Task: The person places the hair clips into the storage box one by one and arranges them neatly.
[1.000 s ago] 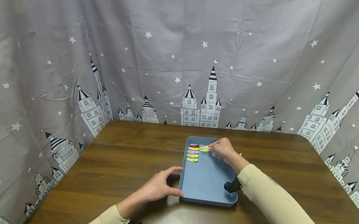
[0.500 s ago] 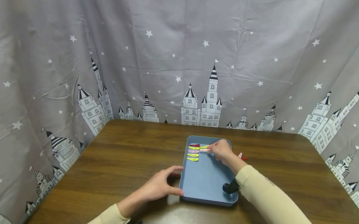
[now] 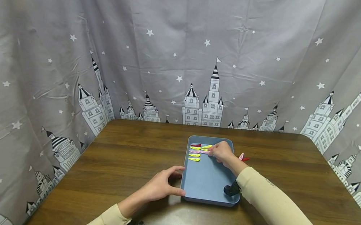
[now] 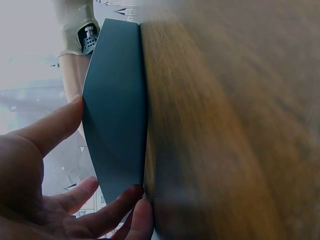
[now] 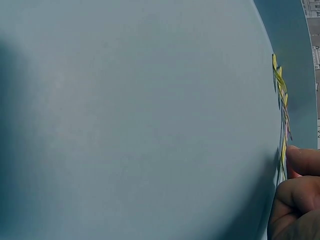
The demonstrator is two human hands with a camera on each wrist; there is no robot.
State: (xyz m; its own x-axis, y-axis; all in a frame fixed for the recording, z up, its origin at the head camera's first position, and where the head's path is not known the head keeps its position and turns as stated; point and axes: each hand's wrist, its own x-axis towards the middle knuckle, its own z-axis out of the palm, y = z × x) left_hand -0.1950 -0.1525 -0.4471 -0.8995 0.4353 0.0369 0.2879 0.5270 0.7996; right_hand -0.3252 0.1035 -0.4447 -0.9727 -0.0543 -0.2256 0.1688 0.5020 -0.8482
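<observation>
A blue-grey tray lies on the table with hair clips in rows at its far left. One column shows a red clip, a pink clip and several yellow clips. Beside it, a second column has yellow clips and, below them, a pink hair clip. My right hand pinches that pink clip's right end against the tray floor. My left hand rests at the tray's left wall; in the left wrist view its thumb and fingers touch the tray side.
Just right of the tray, partly behind the right forearm, a pink clip and a red clip lie on the wooden table. A grey curtain with castles hangs behind the table.
My right hand has gone from the yellow clips in the second column to a pink clip, now lying below them. My left hand has stayed at the tray wall.
</observation>
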